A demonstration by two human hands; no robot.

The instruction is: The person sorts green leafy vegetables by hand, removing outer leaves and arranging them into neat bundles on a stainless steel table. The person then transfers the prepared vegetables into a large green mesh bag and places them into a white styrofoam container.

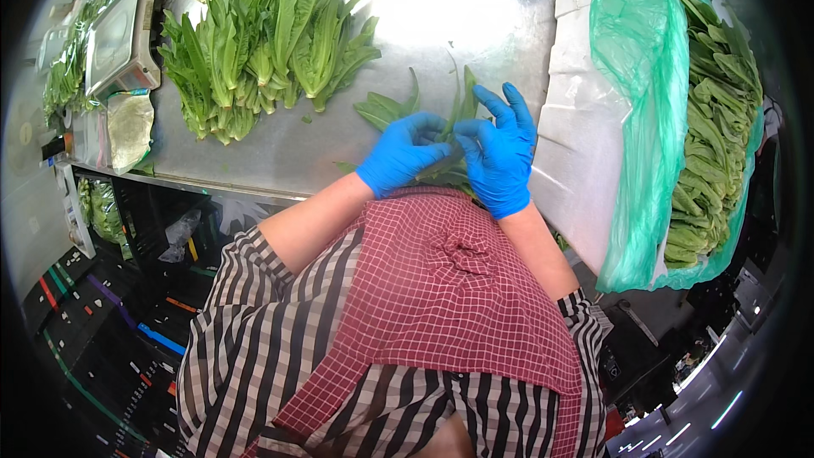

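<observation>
My left hand (407, 151), in a blue glove, curls its thumb and fingers round a small leafy green (455, 108) at the counter's front edge. With thumb and index finger my right hand (502, 156), gloved alike, pinches the same green; its other fingers are spread upward. Loose long leaves (381, 109) lie on the metal just beyond my left hand. More leaves show below the hands against the apron, partly hidden. Further left, a pile of trimmed lettuce heads (267, 51), long-leaved with pale stem ends, rests on the stainless steel counter (305, 149).
At right stands a white foam box (572, 114) lined with a green plastic bag (642, 108), packed with long-leaved lettuce (718, 140). A weighing scale (124, 38) sits at the left end, near bagged greens (70, 79). Black crates (95, 343) are below left.
</observation>
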